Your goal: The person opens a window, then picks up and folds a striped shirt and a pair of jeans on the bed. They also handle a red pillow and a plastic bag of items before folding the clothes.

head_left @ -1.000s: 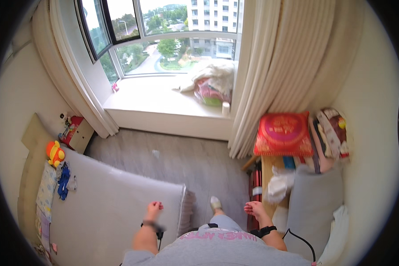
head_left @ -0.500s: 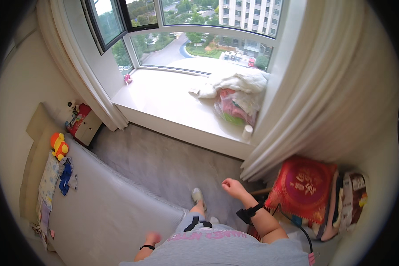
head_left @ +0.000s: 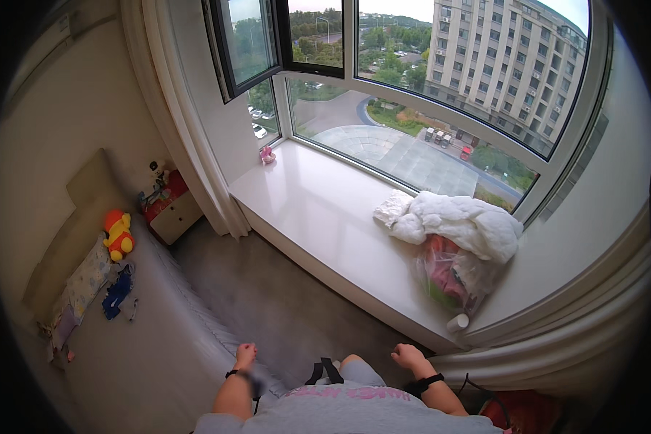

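My left hand (head_left: 246, 355) hangs in front of me at the edge of the grey-covered bed (head_left: 141, 372), its fingers curled in and no object showing in them. A dark band circles that wrist. My right hand (head_left: 409, 355) is loosely closed too, with nothing seen in it, over the floor near the front of the white window ledge (head_left: 304, 210). On the ledge lies a bundle of fluffy white bedding (head_left: 459, 220). Beside it are a clear plastic bag of pink and green items (head_left: 445, 278) and a small white cylinder (head_left: 457, 322).
A yellow and orange plush toy (head_left: 118, 235) and blue clothing (head_left: 118, 293) lie on the bed. Past the headboard stands a nightstand (head_left: 177, 219). A small pink toy (head_left: 267, 155) sits at the ledge's far corner. Curtains (head_left: 184, 119) hang at both sides; the left window pane (head_left: 247, 43) is open.
My view has swung right and moved closer to the window ledge. My left hand has risen forward beside the bed. The red cushion at right has mostly dropped out of view.
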`<action>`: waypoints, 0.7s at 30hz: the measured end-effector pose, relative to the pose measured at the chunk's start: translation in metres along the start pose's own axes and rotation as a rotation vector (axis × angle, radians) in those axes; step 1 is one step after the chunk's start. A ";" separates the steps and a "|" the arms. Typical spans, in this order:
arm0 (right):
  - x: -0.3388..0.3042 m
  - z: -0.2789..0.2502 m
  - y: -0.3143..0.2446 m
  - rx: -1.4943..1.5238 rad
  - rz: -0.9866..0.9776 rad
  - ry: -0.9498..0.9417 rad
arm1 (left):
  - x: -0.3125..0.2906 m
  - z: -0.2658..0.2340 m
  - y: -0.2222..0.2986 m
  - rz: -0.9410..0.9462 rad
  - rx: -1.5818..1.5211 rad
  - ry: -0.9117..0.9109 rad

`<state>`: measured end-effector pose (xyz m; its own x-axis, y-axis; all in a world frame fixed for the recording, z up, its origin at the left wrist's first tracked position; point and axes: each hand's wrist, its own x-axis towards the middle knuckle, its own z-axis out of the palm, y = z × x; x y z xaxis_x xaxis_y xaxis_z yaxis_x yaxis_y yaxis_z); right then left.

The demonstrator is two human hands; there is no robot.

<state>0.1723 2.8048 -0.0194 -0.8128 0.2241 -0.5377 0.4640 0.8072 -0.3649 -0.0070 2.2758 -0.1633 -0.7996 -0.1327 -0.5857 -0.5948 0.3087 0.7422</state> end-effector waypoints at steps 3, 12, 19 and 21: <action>0.044 -0.028 -0.024 0.052 0.001 0.018 | 0.060 0.007 0.115 0.269 0.033 0.164; 0.238 -0.088 -0.031 -0.034 -0.017 -0.060 | 0.230 0.006 0.407 0.659 -0.204 0.222; 0.392 -0.185 -0.111 -0.006 -0.139 0.111 | 0.333 -0.049 0.612 0.650 0.088 0.325; 0.415 -0.212 -0.144 0.066 -0.204 0.166 | 0.376 -0.072 0.664 0.758 0.083 0.410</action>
<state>-0.3067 2.8967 -0.0291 -0.9360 0.1511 -0.3179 0.3019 0.8090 -0.5044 -0.7084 2.3632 0.1333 -0.9542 -0.1871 0.2333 0.1062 0.5173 0.8492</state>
